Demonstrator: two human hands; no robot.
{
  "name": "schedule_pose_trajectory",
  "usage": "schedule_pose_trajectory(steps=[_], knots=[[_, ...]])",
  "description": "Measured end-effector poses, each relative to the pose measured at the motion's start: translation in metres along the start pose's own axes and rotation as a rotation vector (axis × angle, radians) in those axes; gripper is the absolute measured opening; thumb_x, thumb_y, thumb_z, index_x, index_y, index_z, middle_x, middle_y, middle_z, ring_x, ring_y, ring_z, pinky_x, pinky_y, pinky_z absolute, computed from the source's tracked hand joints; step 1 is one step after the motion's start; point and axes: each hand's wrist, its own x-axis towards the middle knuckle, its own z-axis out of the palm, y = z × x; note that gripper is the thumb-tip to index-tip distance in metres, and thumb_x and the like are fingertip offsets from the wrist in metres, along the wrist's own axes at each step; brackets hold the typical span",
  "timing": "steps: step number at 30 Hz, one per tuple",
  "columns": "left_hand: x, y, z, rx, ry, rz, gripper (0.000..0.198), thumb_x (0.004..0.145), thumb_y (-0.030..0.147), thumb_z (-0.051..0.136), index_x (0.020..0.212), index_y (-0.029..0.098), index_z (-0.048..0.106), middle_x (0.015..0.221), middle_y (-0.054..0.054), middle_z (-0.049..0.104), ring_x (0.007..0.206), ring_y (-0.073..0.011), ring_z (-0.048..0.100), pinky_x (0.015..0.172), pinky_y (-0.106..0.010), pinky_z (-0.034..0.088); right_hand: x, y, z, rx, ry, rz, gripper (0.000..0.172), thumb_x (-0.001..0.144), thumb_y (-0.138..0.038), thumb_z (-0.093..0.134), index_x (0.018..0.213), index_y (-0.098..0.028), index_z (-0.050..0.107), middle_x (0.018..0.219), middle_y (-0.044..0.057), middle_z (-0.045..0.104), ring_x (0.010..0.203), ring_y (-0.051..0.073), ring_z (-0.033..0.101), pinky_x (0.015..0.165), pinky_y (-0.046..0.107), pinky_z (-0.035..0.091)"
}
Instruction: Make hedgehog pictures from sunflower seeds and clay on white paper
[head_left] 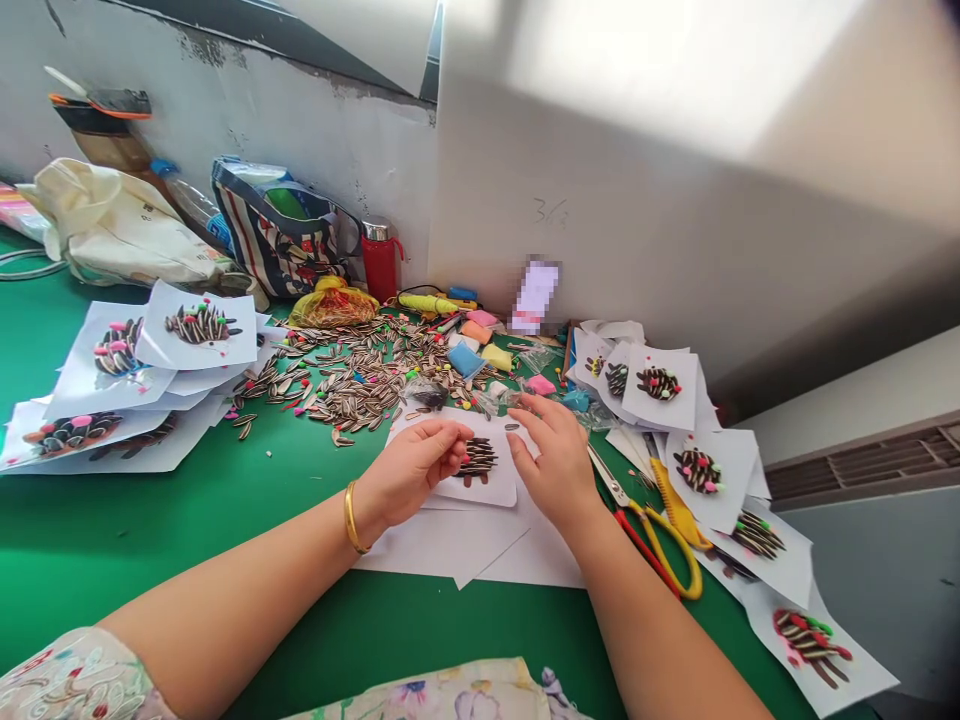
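Observation:
A hedgehog-like figure of sunflower seeds (478, 460) stands out on a white card (499, 490) in front of me. My left hand (416, 470), wearing a gold bangle, is over the card's left side. Its thumb and fingertips are pinched together beside the figure; whatever they hold is too small to make out. At the card's right side is my right hand (559, 460), fingers loosely spread and thumb apart. A single dark seed (511, 427) shows near its fingertips. Sheets of white paper (480, 550) lie under the card.
Loose sunflower seeds (360, 385) are heaped behind the card. Coloured clay lumps (469, 358) lie beside them. Scissors (652, 525) and a yellow comb-like tool (675, 505) are right of my right hand. Finished-looking seed cards are stacked left (161, 385) and right (694, 400). A red flask (380, 265) stands by the wall.

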Motion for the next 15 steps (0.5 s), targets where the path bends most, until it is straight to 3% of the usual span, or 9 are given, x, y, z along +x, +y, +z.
schedule_pose_trajectory(steps=[8, 15], knots=[[-0.002, -0.001, 0.000, 0.002, -0.134, 0.075, 0.030, 0.076, 0.038, 0.079, 0.070, 0.014, 0.062, 0.064, 0.002, 0.054, 0.060, -0.0068, 0.050, 0.058, -0.018, 0.043, -0.006, -0.031, -0.007, 0.163, 0.028, -0.149, 0.028, 0.090, -0.021, 0.055, 0.115, -0.026, 0.064, 0.126, 0.008, 0.062, 0.118, 0.027, 0.053, 0.101, 0.048, 0.040], [-0.001, -0.002, -0.001, -0.097, -0.103, -0.055, 0.032, 0.074, 0.026, 0.082, 0.102, 0.014, 0.072, 0.082, -0.003, 0.063, 0.074, -0.0079, 0.059, 0.072, -0.018, 0.050, -0.006, -0.034, -0.008, 0.185, 0.022, -0.163, 0.026, 0.090, -0.018, 0.053, 0.113, -0.025, 0.065, 0.124, 0.008, 0.063, 0.117, 0.027, 0.054, 0.099, 0.047, 0.041]])
